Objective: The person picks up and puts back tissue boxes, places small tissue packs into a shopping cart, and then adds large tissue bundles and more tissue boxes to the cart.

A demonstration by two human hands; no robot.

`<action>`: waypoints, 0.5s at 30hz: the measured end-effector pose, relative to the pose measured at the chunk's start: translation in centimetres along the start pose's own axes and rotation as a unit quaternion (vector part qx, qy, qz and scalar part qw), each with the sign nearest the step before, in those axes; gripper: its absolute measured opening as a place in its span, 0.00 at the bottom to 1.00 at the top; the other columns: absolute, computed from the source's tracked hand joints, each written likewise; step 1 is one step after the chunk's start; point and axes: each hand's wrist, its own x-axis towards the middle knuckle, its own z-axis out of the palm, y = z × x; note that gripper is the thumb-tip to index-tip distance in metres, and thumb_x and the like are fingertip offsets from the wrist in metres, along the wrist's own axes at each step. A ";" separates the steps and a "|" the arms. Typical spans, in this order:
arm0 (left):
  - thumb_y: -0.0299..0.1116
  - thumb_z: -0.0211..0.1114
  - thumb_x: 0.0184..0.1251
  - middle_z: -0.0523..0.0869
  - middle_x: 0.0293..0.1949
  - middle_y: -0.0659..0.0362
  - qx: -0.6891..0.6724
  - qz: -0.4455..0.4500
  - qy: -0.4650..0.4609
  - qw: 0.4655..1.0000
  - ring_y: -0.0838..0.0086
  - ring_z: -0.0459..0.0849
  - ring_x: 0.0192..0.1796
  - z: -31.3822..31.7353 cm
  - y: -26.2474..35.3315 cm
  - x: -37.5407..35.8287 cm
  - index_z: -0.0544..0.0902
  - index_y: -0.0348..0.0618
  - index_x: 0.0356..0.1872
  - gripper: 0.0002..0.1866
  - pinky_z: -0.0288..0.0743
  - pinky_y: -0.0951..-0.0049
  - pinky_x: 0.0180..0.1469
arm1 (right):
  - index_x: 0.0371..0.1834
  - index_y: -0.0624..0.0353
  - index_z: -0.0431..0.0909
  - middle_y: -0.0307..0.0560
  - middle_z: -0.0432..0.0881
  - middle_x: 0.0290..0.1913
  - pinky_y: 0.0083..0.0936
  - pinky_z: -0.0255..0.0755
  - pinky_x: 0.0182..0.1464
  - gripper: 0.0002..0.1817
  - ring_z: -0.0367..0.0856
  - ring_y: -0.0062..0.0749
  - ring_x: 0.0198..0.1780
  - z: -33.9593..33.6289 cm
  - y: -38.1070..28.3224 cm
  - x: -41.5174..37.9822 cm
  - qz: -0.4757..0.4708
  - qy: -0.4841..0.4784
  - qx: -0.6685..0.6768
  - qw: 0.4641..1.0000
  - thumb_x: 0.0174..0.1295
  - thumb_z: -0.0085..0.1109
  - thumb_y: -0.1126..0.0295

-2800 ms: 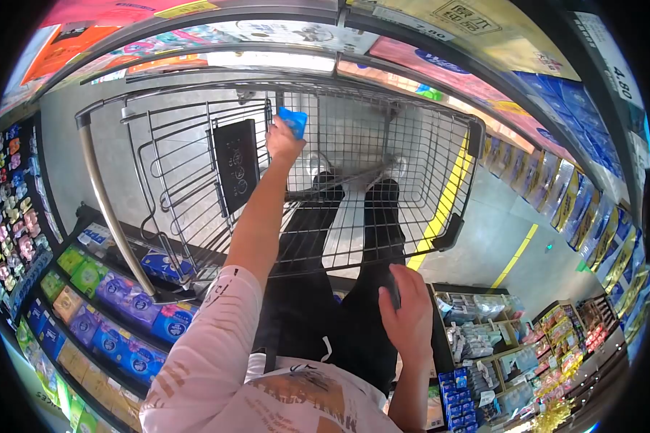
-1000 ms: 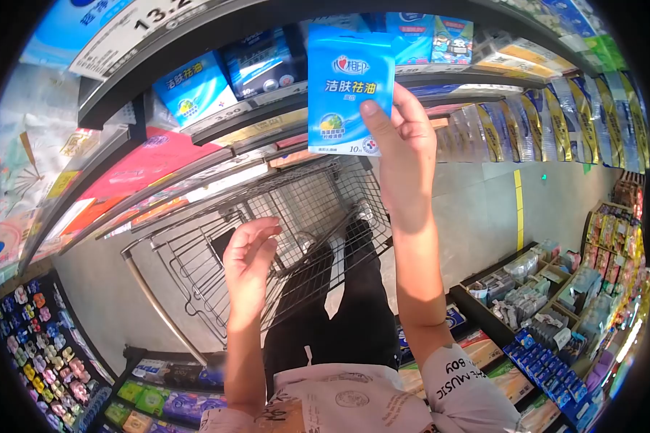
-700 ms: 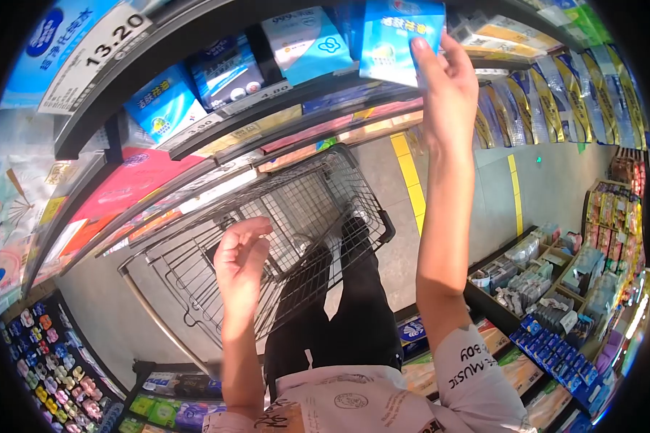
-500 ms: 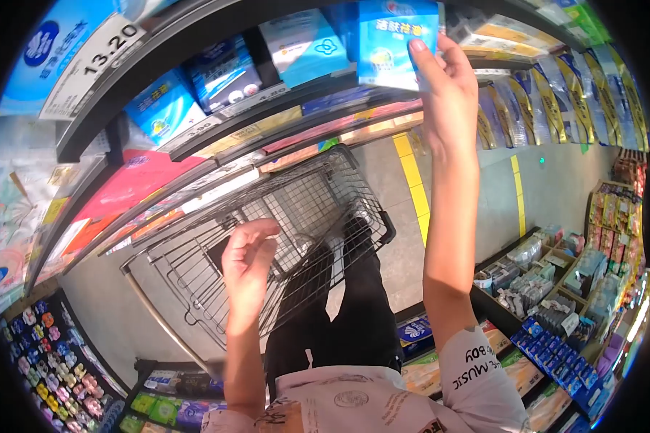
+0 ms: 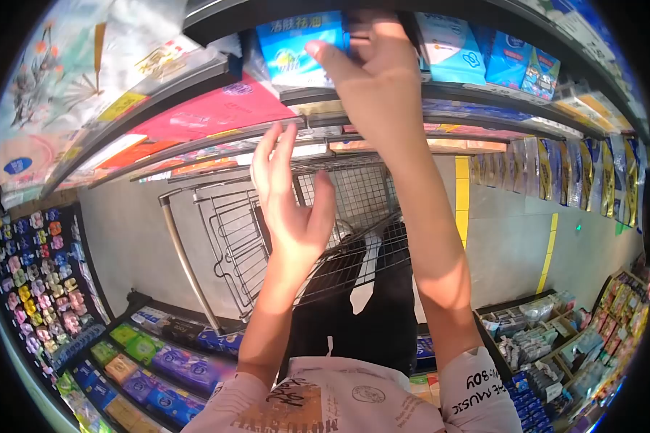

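While the left hand (image 5: 290, 216) hung open, fingers apart, over the grey metal-wire shopping cart (image 5: 227, 234), the right hand (image 5: 374, 79) had its thumb against the flat, rectangular blue packet (image 5: 289, 61) on the black shelf (image 5: 451, 92); its finger closure was indeterminable.

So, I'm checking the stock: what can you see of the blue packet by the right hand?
The blue packet is flat and roughly rectangular, with a glossy, plastic-looking front, pale lettering near the top, a yellow-green picture below and a whitish lower edge. It faces outward, slightly tilted, at the shelf. The right hand has its thumb against the front; whether its fingers grip the packet is unclear.
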 end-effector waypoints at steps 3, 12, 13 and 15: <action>0.22 0.66 0.59 0.68 0.73 0.43 0.026 0.091 0.032 0.995 0.48 0.67 0.73 0.3 -1.2 2.9 0.70 0.39 0.74 0.37 0.60 0.55 0.74 | 0.48 0.70 0.81 0.60 0.84 0.37 0.36 0.76 0.43 0.18 0.83 0.50 0.39 0.5 -1.6 1.0 0.028 -0.034 -0.044 0.998 0.58 0.72 0.71; 0.28 0.70 0.55 0.64 0.75 0.40 0.152 0.111 -0.024 0.982 0.37 0.61 0.73 1.4 -3.1 6.6 0.74 0.44 0.72 0.37 0.56 0.42 0.73 | 0.47 0.67 0.80 0.63 0.82 0.34 0.51 0.74 0.47 0.19 0.79 0.63 0.40 3.1 1.3 1.2 -0.215 0.085 -0.272 0.934 0.56 0.71 0.66; 0.28 0.70 0.55 0.64 0.74 0.39 0.150 0.114 -0.026 0.982 0.37 0.61 0.73 1.4 -3.2 6.9 0.74 0.44 0.71 0.37 0.57 0.42 0.73 | 0.47 0.67 0.80 0.63 0.83 0.33 0.51 0.74 0.47 0.19 0.79 0.63 0.40 3.2 1.8 1.4 -0.212 0.079 -0.290 0.930 0.57 0.71 0.66; 0.26 0.70 0.52 0.63 0.73 0.36 0.141 0.118 -0.014 0.983 0.35 0.62 0.71 1.0 -2.6 7.0 0.75 0.39 0.69 0.37 0.59 0.40 0.70 | 0.47 0.67 0.79 0.62 0.83 0.33 0.51 0.74 0.47 0.19 0.80 0.63 0.41 3.1 2.0 1.8 -0.207 0.070 -0.326 0.920 0.57 0.71 0.67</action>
